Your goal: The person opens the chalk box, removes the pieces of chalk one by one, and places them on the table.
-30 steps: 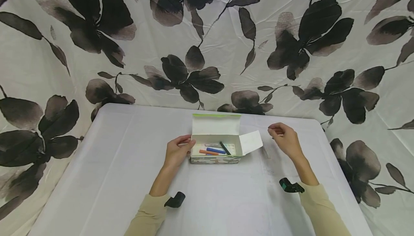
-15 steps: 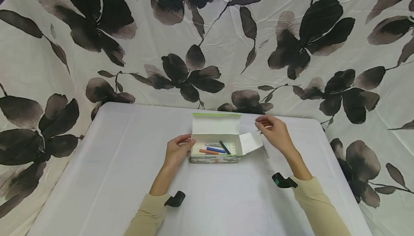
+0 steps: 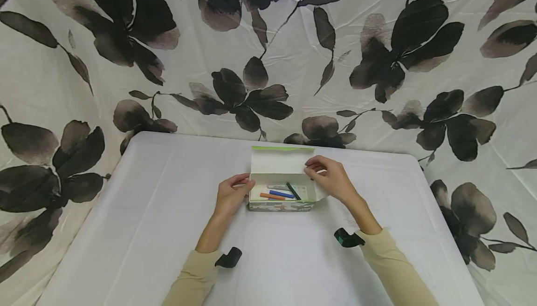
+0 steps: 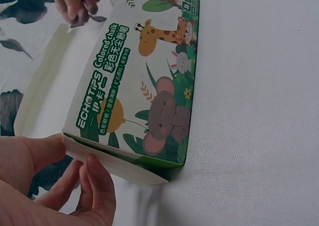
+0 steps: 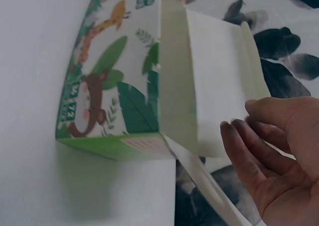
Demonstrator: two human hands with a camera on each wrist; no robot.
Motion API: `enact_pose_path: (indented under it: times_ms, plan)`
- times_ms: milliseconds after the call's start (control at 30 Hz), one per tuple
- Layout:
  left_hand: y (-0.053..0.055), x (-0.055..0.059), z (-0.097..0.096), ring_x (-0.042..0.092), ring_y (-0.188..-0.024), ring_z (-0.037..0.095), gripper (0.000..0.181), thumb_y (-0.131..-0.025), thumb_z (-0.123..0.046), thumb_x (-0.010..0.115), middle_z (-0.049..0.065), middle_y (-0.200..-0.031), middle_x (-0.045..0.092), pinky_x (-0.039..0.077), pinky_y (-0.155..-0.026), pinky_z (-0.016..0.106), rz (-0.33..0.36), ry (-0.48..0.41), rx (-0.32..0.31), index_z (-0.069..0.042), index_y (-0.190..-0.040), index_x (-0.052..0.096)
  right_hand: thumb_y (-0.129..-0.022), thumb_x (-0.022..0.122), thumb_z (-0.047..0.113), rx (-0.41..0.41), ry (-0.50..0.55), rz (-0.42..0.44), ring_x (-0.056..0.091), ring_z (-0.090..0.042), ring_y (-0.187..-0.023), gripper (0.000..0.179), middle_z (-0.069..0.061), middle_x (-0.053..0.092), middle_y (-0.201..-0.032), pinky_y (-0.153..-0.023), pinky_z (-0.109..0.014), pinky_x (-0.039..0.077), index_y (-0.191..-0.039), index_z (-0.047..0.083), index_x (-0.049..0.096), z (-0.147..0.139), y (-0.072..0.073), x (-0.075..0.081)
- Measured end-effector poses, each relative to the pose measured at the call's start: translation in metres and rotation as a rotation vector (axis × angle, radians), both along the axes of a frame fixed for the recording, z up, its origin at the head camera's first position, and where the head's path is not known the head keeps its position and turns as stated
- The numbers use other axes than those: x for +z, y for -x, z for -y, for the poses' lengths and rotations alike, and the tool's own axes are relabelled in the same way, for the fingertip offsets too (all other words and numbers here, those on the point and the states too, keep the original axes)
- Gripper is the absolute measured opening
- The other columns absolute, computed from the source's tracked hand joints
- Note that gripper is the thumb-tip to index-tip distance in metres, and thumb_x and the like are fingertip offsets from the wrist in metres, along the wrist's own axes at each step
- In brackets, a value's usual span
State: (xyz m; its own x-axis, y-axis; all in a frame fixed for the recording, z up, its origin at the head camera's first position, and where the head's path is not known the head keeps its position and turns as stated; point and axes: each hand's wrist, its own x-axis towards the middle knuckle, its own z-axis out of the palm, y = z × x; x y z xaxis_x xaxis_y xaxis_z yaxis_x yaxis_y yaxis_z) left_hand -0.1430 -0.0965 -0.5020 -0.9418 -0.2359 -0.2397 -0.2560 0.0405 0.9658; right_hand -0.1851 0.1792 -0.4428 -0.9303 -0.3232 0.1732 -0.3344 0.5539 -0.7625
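Observation:
A colored chalk box [image 3: 281,207] printed with cartoon animals stands on the table, its lid [image 3: 277,160] raised at the back. Inside lie an orange chalk stick [image 3: 271,196], a blue one [image 3: 281,194] and a dark green one [image 3: 293,191]. My left hand [image 3: 229,198] pinches the box's left end, thumb on the upper corner and fingers against the side flap [image 4: 124,167]. At the lid's right edge, my right hand [image 3: 333,180] has loosely bent fingers, with a gap between thumb and fingertips [image 5: 228,129]. The right side flap [image 5: 209,186] sticks outward, partly hidden by this hand in the head view.
A white cloth covers the table [image 3: 159,175]. Behind it hangs a fabric backdrop [image 3: 176,59] with dark printed flowers. Each wrist carries a small black camera, such as the one [image 3: 349,238] on the right.
My right hand has moved left, from beyond the side flap to the lid's right edge. The left hand stays at the box's left end.

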Motion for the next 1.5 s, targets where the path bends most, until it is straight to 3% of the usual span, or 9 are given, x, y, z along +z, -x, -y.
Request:
enact_pose_path:
  times_ms: [233,567,833,1000,1133,1267,1500]
  plan:
    - [0.001,0.000,-0.001,0.059,-0.082,0.014,0.036,-0.092,-0.011,0.077,0.014,-0.112,0.065,0.054,-0.067,0.021,0.008,0.007,0.000,-0.001,-0.126,0.070,-0.096,0.072,0.005,0.103,-0.014,0.041,0.071,-0.027,-0.095,0.018,-0.013,0.073,-0.101,-0.085,-0.040,0.061,-0.112,-0.004,0.069,0.015,-0.002,-0.012]
    - [0.001,-0.001,0.001,0.060,-0.080,0.012,0.035,-0.092,-0.009,0.077,0.016,-0.110,0.064,0.053,-0.064,0.019,-0.002,-0.023,0.002,0.002,-0.124,0.070,-0.095,0.072,0.002,0.227,-0.140,0.060,0.071,-0.027,-0.092,0.021,-0.016,0.073,-0.102,-0.082,-0.037,0.060,-0.112,-0.009,0.068,0.033,-0.002,-0.027]
    - [0.001,-0.001,0.001,0.060,-0.078,0.012,0.034,-0.091,-0.009,0.078,0.016,-0.109,0.065,0.053,-0.063,0.018,-0.020,-0.032,-0.004,0.002,-0.124,0.071,-0.094,0.073,0.001,0.140,-0.307,0.097,0.070,-0.026,-0.090,0.018,-0.018,0.073,-0.101,-0.081,-0.039,0.060,-0.109,-0.008,0.069,0.044,-0.006,-0.031]
    - [0.000,-0.001,0.002,0.060,-0.079,0.012,0.034,-0.092,-0.009,0.078,0.015,-0.109,0.066,0.053,-0.062,0.019,-0.017,-0.035,0.003,0.002,-0.123,0.071,-0.091,0.075,-0.001,0.092,-0.398,0.067,0.070,-0.031,-0.090,0.018,-0.021,0.073,-0.099,-0.080,-0.045,0.059,-0.106,-0.009,0.070,0.052,-0.007,-0.031]
    - [0.000,0.000,0.001,0.060,-0.080,0.012,0.035,-0.092,-0.009,0.078,0.016,-0.110,0.066,0.053,-0.063,0.019,-0.011,-0.031,0.004,0.001,-0.124,0.071,-0.088,0.076,-0.003,0.074,-0.465,0.045,0.062,-0.024,-0.076,0.012,-0.017,0.072,-0.089,-0.071,-0.041,0.054,-0.097,-0.008,0.070,0.058,-0.007,-0.033]
    - [0.000,0.000,0.001,0.060,-0.080,0.012,0.034,-0.092,-0.009,0.078,0.016,-0.110,0.066,0.053,-0.064,0.020,-0.008,-0.030,0.008,0.001,-0.124,0.071,-0.086,0.074,-0.008,0.069,-0.496,0.045,0.049,-0.018,-0.065,0.007,-0.010,0.067,-0.076,-0.062,-0.034,0.045,-0.086,-0.004,0.068,0.062,-0.005,-0.035]
    - [0.000,-0.001,0.001,0.060,-0.079,0.011,0.034,-0.091,-0.008,0.078,0.016,-0.109,0.066,0.053,-0.064,0.020,-0.006,-0.037,0.007,0.001,-0.124,0.071,-0.084,0.074,-0.011,0.057,-0.518,0.024,0.052,-0.018,-0.067,0.009,-0.012,0.069,-0.080,-0.064,-0.036,0.049,-0.089,-0.005,0.070,0.066,-0.005,-0.035]
